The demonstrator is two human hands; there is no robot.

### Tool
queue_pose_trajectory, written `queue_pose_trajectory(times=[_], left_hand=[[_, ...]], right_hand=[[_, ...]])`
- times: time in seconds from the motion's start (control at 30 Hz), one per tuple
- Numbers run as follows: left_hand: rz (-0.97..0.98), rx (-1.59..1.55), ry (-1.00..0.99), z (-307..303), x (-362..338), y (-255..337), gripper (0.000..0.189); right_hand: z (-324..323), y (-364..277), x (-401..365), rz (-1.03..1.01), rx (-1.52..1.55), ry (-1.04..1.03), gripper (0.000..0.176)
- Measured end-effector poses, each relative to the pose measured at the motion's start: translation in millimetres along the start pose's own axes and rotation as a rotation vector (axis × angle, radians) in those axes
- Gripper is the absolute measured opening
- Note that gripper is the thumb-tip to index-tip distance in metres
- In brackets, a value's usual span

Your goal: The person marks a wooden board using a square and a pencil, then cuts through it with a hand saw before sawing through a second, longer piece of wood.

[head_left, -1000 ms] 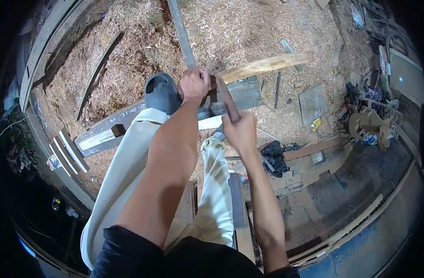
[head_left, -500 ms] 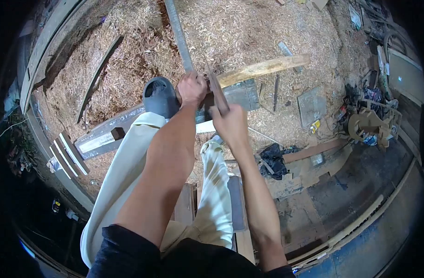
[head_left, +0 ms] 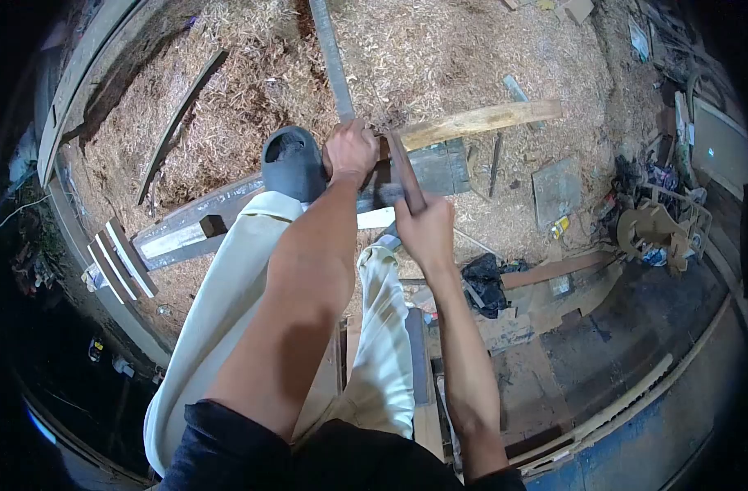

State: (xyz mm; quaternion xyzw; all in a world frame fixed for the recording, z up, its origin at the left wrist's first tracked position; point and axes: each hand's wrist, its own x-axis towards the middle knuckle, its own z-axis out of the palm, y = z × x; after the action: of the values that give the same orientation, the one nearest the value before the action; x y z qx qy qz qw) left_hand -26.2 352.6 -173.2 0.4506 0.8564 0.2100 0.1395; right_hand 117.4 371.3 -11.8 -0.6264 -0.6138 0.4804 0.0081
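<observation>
My left hand (head_left: 352,151) is closed around the near end of a long grey wooden strip (head_left: 331,61), right beside a dark clog (head_left: 294,165) on my foot. A brown wooden handle (head_left: 405,172) is gripped in my right hand (head_left: 425,231), its far end close to the left hand's knuckles; I cannot tell what tool it belongs to. From near the left hand, a pale curved piece of wood (head_left: 484,120) reaches out to the right. Beneath both hands runs a weathered grey plank (head_left: 435,168).
Wood shavings (head_left: 439,49) cover the ground. A thin dark curved strip (head_left: 177,127) lies at left, with several short slats (head_left: 122,260) below it. A black plastic bag (head_left: 484,285), a flat grey board (head_left: 556,195) and cut cardboard (head_left: 652,225) are at right.
My right hand has moved slightly down and away from the left, and the handle's far end has dropped lower. The left hand keeps its grip. The whole view has shifted a little.
</observation>
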Motion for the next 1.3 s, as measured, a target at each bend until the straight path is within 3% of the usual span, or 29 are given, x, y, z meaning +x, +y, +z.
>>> queue_pose_trajectory(times=[0.2, 0.37, 0.43, 0.53, 0.67, 0.77, 0.9, 0.93, 1.03, 1.13, 1.2, 1.3], left_hand=[[-0.018, -0.002, 0.003, -5, 2, 5, 0.012], [0.009, 0.008, -0.023, -6, 1, 7, 0.012], [0.019, 0.021, -0.002, -2, 2, 4, 0.012], [-0.003, 0.011, -0.01, -2, 3, 5, 0.012], [-0.009, 0.01, -0.034, -4, 0, 5, 0.013], [0.01, 0.006, -0.007, -2, 1, 4, 0.012], [0.026, 0.018, 0.017, 0, 0, 4, 0.012], [0.031, 0.017, 0.019, 1, 2, 6, 0.012], [0.007, 0.012, 0.027, -1, 1, 4, 0.012], [0.018, 0.027, 0.027, -1, 2, 3, 0.011], [-0.03, 0.009, -0.015, -1, 2, 5, 0.01], [-0.004, 0.009, -0.013, 1, 0, 3, 0.008]], right_hand=[[-62, 2, -131, 0.157, 0.14, 0.024, 0.012], [-18, 12, -42, -0.029, 0.014, 0.036, 0.023], [-6, -10, 5, 0.025, -0.003, 0.029, 0.028], [-15, -13, -9, 0.058, -0.003, -0.027, 0.028], [-58, 1, -120, 0.099, 0.096, 0.037, 0.016], [-61, 13, -133, 0.144, 0.006, -0.05, 0.028], [-11, 10, -38, 0.036, 0.037, 0.042, 0.023], [0, 13, -15, 0.001, 0.039, 0.044, 0.029], [-8, -11, 6, 0.034, 0.098, 0.03, 0.028], [-31, -1, -58, -0.028, 0.159, 0.066, 0.021], [-61, 2, -108, 0.158, 0.082, -0.06, 0.015], [-62, 16, -132, 0.14, 0.122, -0.007, 0.012]])
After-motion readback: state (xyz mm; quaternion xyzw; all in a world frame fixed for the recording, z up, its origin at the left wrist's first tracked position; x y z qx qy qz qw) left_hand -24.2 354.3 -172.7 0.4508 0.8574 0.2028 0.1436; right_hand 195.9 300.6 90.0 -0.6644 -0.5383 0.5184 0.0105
